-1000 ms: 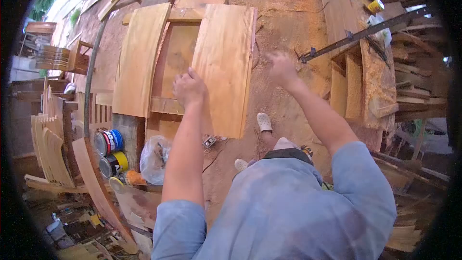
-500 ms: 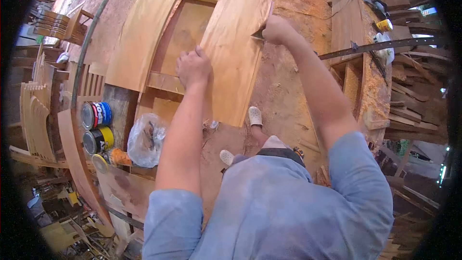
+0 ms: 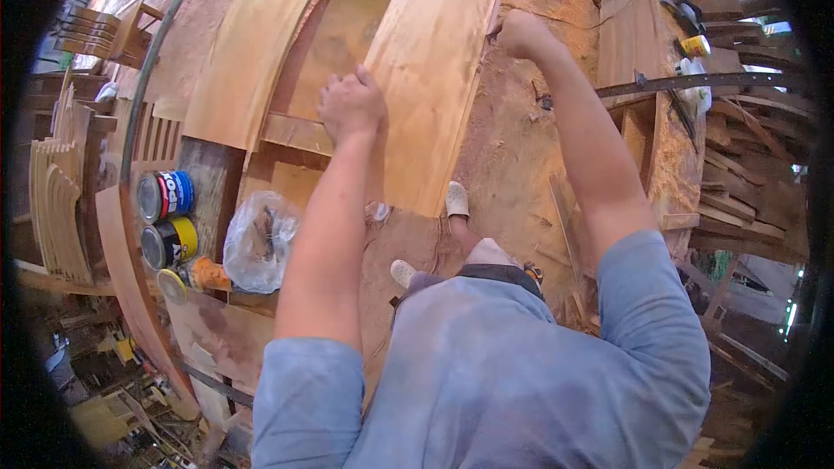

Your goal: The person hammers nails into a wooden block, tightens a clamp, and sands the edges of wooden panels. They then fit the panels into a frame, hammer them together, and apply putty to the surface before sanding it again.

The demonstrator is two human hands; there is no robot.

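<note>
A pale wooden board with visible grain lies slanted over a wooden frame. My left hand is closed at the board's left edge, its fingers curled and partly hidden from view. Beyond the board's upper right edge, my right hand is shut around a putty knife. Only a small dark part of the knife shows beside the board edge; its handle is hidden in my fist. A second pale board rests on the frame to the left.
Two cans, an orange container and a clear plastic bag stand left of my left forearm. On the right is a sawdust-covered bench with a metal bar across it. Stacked timber lies beyond.
My right hand has moved up and outward, carrying the putty knife from the board's face to past its right edge. My left hand stays at the left edge.
</note>
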